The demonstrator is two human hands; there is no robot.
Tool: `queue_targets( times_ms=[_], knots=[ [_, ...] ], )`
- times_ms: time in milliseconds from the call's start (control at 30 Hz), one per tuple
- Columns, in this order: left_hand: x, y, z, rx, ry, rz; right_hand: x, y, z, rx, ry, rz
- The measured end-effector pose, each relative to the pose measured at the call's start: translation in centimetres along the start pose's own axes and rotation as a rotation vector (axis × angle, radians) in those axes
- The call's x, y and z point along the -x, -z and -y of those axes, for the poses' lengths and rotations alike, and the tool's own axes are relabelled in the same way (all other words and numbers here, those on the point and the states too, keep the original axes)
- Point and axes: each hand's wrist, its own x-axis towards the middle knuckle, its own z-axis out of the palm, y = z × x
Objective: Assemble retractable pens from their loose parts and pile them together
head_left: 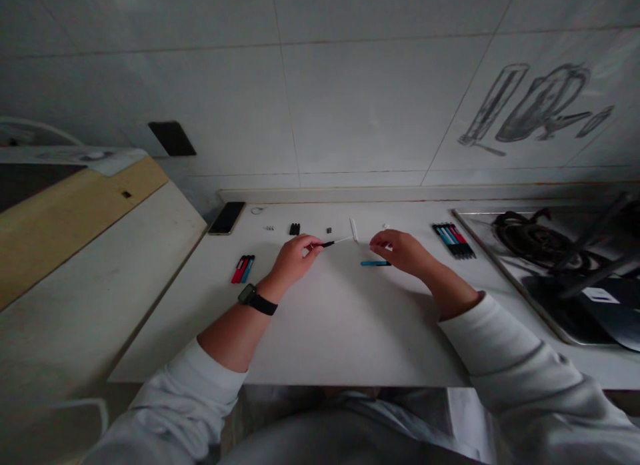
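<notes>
My left hand (296,257), with a black watch on its wrist, pinches a thin pen refill (334,242) that has a black tip and a white tube and points right. My right hand (401,249) hovers closed just to the right, its fingertips curled around something small I cannot make out. A blue pen barrel (375,263) lies on the white counter (330,318) just under my right hand. A white tube (354,229) lies beyond the refill.
Several assembled pens (454,240) lie at the right near a gas hob (550,265). Red and blue pen parts (243,269) sit at the left; small black pieces (295,229) and a phone (227,217) lie further back. A wooden board (75,211) is left.
</notes>
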Motion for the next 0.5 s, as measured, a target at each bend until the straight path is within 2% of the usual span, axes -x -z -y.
queue_targets(
  times_ms=[100,200,300,500],
  knots=[
    [0.0,-0.1,0.0,-0.023,0.005,0.010,0.7,-0.4,-1.2,0.075,0.024,0.165],
    [0.0,0.0,-0.1,-0.040,0.001,0.016,0.8,-1.3,-1.3,0.144,0.082,0.207],
    [0.0,0.1,0.0,-0.044,-0.006,0.015,0.7,-2.1,-0.8,0.149,0.106,0.149],
    [0.1,0.1,0.0,-0.050,-0.030,0.026,0.5,-3.2,1.1,0.019,0.067,-0.088]
  ],
)
